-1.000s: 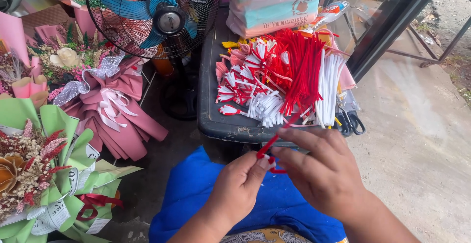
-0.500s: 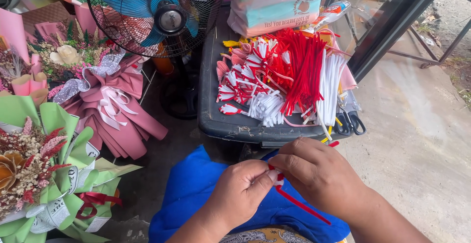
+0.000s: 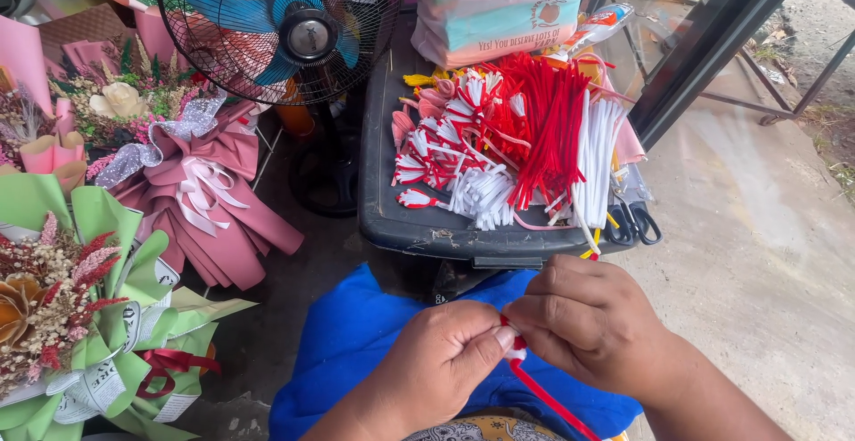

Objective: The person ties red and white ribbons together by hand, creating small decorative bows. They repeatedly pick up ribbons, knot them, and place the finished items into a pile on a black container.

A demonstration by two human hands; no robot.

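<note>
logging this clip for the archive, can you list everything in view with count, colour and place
red pipe cleaner: one, red with a white tip, pinched between both hands
pipe cleaners: a heap, red and white, on the bin lid
bin lid: one, dark grey, centre
scissors: one pair, black handles, lid's right edge
bag: one, white and teal, back of lid
fan: one, blue blades, black cage, top left
bouquets: several, pink and green wraps, left
blue cloth: one, under the hands
left hand: one, bottom centre
right hand: one, bottom right
</note>
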